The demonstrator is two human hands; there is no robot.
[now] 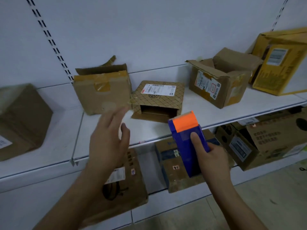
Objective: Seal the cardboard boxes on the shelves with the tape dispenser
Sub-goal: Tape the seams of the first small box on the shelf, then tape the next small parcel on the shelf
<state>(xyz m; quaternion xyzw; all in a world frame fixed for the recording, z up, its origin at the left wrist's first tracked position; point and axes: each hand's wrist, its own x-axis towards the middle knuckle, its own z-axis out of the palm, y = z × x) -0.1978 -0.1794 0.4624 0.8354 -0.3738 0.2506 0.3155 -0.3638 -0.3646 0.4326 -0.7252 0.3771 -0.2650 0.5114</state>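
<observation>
Blue tape dispenser [187, 143] gripped by right hand [211, 156]; left hand [108, 140] spread; five boxes [157, 95] on upper shelf [207, 113].

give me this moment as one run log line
right hand: grips tape dispenser | left hand: open, reaching toward plain box | patterned box: front open | shelf: boxes unsealed
</observation>
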